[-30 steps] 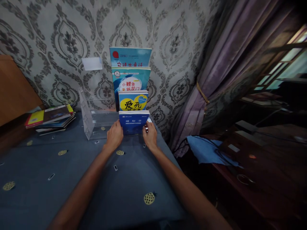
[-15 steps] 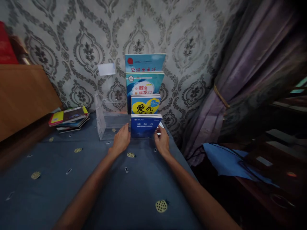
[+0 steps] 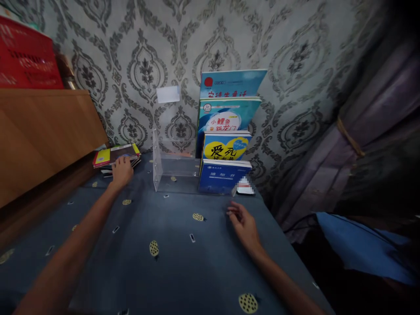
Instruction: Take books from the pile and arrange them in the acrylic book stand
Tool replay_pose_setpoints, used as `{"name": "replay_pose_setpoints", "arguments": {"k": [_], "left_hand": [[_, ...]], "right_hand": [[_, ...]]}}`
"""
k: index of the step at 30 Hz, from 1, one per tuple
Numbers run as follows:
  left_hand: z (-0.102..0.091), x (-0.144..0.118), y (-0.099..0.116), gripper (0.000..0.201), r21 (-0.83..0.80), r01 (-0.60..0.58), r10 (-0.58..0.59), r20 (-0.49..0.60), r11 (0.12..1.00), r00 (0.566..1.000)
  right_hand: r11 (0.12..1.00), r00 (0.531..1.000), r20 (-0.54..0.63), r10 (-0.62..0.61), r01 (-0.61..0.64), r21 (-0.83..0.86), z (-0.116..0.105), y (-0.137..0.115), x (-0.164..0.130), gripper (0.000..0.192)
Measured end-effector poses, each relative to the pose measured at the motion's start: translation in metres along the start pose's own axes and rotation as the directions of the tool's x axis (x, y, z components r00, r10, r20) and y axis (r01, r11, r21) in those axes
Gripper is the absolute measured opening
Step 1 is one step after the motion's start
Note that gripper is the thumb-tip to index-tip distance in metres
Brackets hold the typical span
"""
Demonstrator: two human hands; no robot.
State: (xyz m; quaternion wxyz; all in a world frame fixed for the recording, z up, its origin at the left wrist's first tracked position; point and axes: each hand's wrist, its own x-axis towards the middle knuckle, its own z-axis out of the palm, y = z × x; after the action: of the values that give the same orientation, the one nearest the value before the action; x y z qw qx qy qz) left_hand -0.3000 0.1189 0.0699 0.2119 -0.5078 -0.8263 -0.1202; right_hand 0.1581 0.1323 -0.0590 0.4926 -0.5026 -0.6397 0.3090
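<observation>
My left hand (image 3: 122, 173) is at the front edge of a low stack of books (image 3: 106, 156) on the left, its bent fingers over the top book; whether it grips one is hard to see. My right hand (image 3: 244, 227) hovers over the cloth with fingers loosely curled and apart, holding nothing. Beyond it stands a clear acrylic rack (image 3: 179, 168). Its right side holds stepped upright books: a dark blue one (image 3: 221, 178) in front, then a yellow and blue one (image 3: 226, 146), a teal one (image 3: 241, 111) and a light blue one (image 3: 234, 83) at the back.
A blue cloth with pineapple prints (image 3: 177, 280) covers the surface. A wooden cabinet (image 3: 49, 140) with a red box (image 3: 28, 57) on it borders the left. A small flat item (image 3: 246, 189), partly blurred out, lies right of the rack. Past the right edge hangs a purple curtain (image 3: 323, 166).
Both hands have left the dark blue book. My left hand has moved left to the book stack, and my right hand has drawn back toward me. The view has turned left.
</observation>
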Motion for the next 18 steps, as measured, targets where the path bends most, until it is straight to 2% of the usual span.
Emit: {"name": "replay_pose_setpoints", "arguments": {"k": [4, 8, 13, 18], "left_hand": [[0.022, 0.029, -0.022, 0.054, 0.093, 0.011, -0.018, 0.083, 0.996, 0.996], [0.034, 0.042, -0.034, 0.054, 0.106, 0.010, -0.023, 0.117, 0.994, 0.993], [0.033, 0.045, -0.040, 0.051, 0.142, -0.045, 0.028, 0.123, 0.989, 0.992], [0.026, 0.035, -0.042, 0.051, 0.181, -0.116, 0.093, 0.131, 0.977, 0.987]], "right_hand": [[0.999, 0.999, 0.024, -0.021, 0.022, -0.041, 0.003, -0.005, -0.002, 0.044], [0.995, 0.998, 0.044, -0.045, 0.048, -0.083, 0.001, -0.010, 0.001, 0.040], [0.988, 0.994, 0.080, -0.073, 0.083, -0.132, -0.002, -0.017, 0.000, 0.037], [0.982, 0.990, 0.110, -0.088, 0.104, -0.155, -0.003, -0.022, -0.001, 0.038]]}}
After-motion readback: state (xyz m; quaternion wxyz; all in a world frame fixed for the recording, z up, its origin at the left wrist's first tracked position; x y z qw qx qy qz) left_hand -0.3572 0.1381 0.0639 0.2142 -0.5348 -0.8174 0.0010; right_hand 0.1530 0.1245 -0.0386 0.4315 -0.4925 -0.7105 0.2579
